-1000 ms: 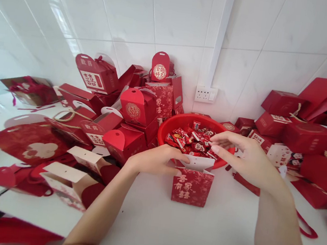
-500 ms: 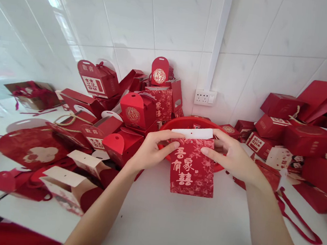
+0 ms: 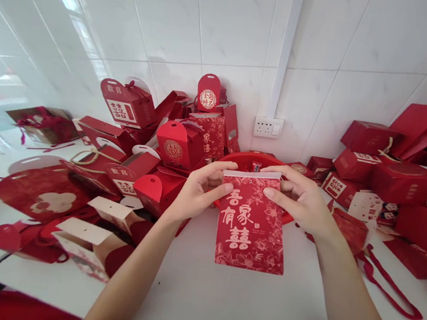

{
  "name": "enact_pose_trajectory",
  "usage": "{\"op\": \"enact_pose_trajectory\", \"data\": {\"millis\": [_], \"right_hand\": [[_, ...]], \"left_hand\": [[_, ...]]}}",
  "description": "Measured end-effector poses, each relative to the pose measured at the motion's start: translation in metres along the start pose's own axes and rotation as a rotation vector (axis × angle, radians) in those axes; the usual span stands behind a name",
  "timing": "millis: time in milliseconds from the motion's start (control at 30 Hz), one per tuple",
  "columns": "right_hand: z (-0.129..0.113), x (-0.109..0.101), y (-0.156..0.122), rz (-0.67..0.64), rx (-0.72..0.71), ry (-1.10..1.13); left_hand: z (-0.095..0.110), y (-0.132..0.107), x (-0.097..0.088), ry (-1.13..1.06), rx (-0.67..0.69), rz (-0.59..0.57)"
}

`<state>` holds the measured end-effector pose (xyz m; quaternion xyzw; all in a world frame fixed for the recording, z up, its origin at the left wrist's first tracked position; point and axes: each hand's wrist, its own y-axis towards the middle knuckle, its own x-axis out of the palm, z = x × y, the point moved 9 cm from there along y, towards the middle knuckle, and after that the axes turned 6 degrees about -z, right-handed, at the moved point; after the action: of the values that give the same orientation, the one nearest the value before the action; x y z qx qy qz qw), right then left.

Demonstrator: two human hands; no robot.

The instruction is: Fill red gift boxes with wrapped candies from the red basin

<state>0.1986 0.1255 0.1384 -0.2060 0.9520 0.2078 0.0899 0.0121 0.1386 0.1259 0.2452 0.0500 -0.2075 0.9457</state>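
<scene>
Between my two hands is a red paper gift box (image 3: 254,227) with pale floral print and white Chinese characters facing me. My left hand (image 3: 204,187) pinches its upper left corner, thumb on the front and fingers behind. My right hand (image 3: 300,199) grips the upper right corner the same way. A narrow white strip of the top flap shows along the upper edge. Behind the box stands a red plastic basin (image 3: 233,158), partly covered by my hands, with a small wrapped packet (image 3: 256,167) visible in it.
Piled red gift boxes (image 3: 180,145) crowd the left side, some with cream flaps (image 3: 88,230). More boxes (image 3: 409,184) are heaped at right, near a red ribbon loop (image 3: 392,286). A socket (image 3: 268,127) is on the tiled wall behind the white table (image 3: 197,293).
The white top flap, raised before, is now folded so only a thin edge shows. The box's lower end has come nearer to me, and its front looks larger.
</scene>
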Motion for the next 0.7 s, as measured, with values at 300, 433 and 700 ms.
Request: {"op": "enact_pose_trajectory", "data": {"millis": [300, 433, 700], "right_hand": [[-0.002, 0.0, 0.0, 0.002, 0.034, -0.143], [0.0, 0.002, -0.001, -0.012, 0.049, -0.162], [-0.018, 0.0, -0.005, 0.062, -0.053, -0.259]], "left_hand": [[0.009, -0.002, -0.005, 0.117, 0.093, 0.089], [0.012, -0.004, -0.004, 0.134, 0.091, 0.078], [0.007, -0.003, -0.003, -0.011, 0.049, 0.022]]}}
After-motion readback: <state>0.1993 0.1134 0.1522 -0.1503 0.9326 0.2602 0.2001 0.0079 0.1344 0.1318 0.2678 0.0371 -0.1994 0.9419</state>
